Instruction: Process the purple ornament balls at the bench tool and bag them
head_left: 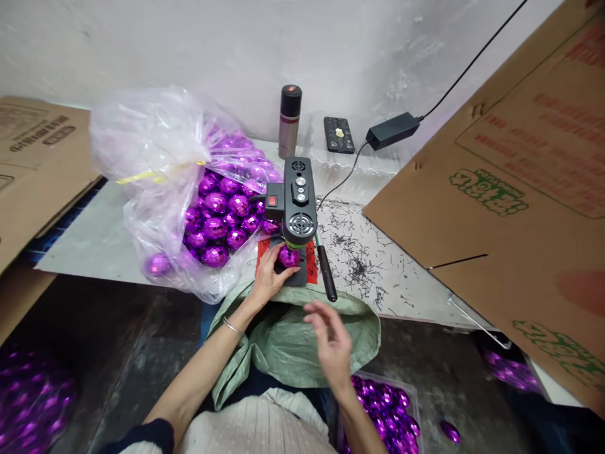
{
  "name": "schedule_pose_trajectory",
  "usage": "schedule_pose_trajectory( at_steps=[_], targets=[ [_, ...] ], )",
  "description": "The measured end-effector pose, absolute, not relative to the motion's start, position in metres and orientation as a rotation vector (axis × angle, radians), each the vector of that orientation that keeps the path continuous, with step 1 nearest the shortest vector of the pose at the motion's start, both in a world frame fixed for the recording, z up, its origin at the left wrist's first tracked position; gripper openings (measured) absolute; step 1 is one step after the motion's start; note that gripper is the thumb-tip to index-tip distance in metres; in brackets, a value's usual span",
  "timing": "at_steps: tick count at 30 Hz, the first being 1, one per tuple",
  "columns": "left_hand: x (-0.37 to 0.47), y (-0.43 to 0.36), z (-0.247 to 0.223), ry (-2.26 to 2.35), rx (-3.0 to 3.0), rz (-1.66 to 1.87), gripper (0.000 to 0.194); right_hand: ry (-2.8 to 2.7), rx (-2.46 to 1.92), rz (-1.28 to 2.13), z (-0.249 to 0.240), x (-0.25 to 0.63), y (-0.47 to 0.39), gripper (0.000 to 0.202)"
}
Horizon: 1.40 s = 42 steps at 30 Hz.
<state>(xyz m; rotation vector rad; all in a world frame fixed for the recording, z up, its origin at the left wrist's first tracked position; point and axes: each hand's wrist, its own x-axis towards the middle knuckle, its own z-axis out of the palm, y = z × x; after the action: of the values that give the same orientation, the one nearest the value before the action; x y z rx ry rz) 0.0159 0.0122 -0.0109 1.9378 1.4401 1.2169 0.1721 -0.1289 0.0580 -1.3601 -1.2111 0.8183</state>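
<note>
Ball (289,257): purple, glossy, mirror-faceted, round | position: beneath black hard-cased machine (299,200), at front edge of bench (97,243) | orientation: top toward machine; long axis cannot be told | left hand (270,276): fingers clamped on ball | right hand (334,348): blurred, fingers apart, loosely curled, over crinkled green sack (288,343)

We're holding left arm (205,372) extended, left grip (268,275) pinching thumb-to-fingers; we're hovering right grip (333,343) nearer our torso (250,427), half-curled.
</note>
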Motion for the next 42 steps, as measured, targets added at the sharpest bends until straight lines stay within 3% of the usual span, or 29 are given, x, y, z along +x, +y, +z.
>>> schedule_pose_trajectory(
  at_steps=[3,5,8,14,19,30,42],
  targets=[
    [0.015,0.012,-0.010,1.428,1.899,1.214,0.066,-1.382,-1.197,0.176,0.080,0.197,-0.100,0.045],
    [0.016,0.011,-0.007,1.418,1.875,1.213,0.066,-1.516,-1.098,-0.057,0.095,0.205,-0.075,0.060],
    [0.018,0.010,-0.004,1.403,1.853,1.208,0.067,-1.696,-0.970,-0.244,0.117,0.204,-0.045,0.056],
    [0.020,0.008,-0.003,1.388,1.843,1.235,0.063,-1.773,-0.843,-0.118,0.126,0.177,-0.029,0.022],
    [0.021,0.008,-0.005,1.394,1.844,1.265,0.062,-1.604,-0.890,-0.122,0.101,0.157,-0.024,0.035],
    [0.023,0.008,-0.009,1.370,1.842,1.300,0.061,-1.487,-0.856,-0.171,0.064,0.154,-0.017,0.037],
    [0.022,0.011,-0.008,1.347,1.852,1.287,0.060,-1.481,-0.826,-0.149,0.057,0.153,-0.013,0.039]
  ],
)
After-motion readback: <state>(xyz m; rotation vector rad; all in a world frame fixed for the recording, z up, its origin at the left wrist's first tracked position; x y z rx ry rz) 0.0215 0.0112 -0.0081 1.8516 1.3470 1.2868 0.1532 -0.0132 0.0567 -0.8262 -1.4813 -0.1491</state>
